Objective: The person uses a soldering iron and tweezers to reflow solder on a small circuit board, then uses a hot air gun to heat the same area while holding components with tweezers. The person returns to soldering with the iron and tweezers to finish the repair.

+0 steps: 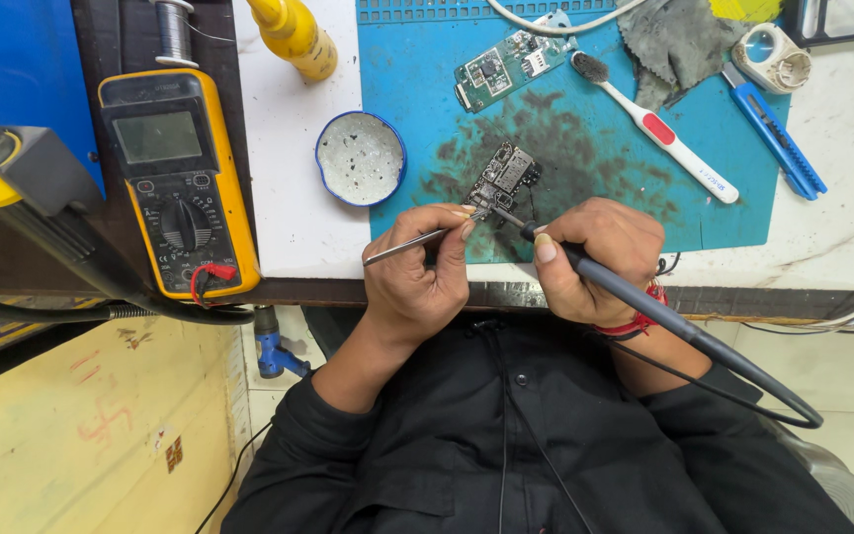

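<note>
The left hand (415, 275) is pinching tweezers (417, 239) at the small circuit board (504, 176). The right hand (595, 259) is gripping a soldering iron (644, 302) (tip touching board), so soldering seems underway, needing steadiness.

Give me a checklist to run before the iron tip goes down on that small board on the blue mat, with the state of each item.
1. Soldering iron gripped in the right hand, tip aimed at the small circuit board: ok.
2. Tweezers held in the left hand, points at the board's near edge: ok.
3. Board lying flat on the blue mat: ok.
4. Whether the tweezers actually pinch a part: cannot tell, too small.
5. Mat clean around the board: not ok, dark residue is smeared there.
6. Second circuit board and toothbrush lying apart from the working spot: ok.
</note>
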